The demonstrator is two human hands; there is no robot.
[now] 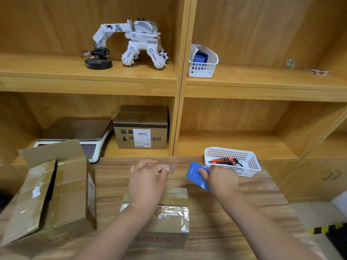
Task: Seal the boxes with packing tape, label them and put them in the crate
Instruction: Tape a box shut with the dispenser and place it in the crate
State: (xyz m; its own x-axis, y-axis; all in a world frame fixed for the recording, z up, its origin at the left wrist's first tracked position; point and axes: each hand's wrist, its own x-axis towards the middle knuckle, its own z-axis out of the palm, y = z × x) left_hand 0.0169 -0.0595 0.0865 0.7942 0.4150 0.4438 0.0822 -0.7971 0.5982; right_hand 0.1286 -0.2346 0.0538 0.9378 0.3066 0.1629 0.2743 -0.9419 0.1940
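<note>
A small cardboard box with shiny old tape on top sits on the wooden table right in front of me. Above it, my left hand pinches the end of a clear strip of tape. My right hand grips a blue tape dispenser a short way to the right, with the strip stretched between both hands. A larger cardboard box with open flaps lies at the left of the table.
A white basket holding an orange utility knife stands just behind my right hand. On the lower shelf are a scale and a labelled cardboard box. The upper shelf holds a toy robot and another white basket.
</note>
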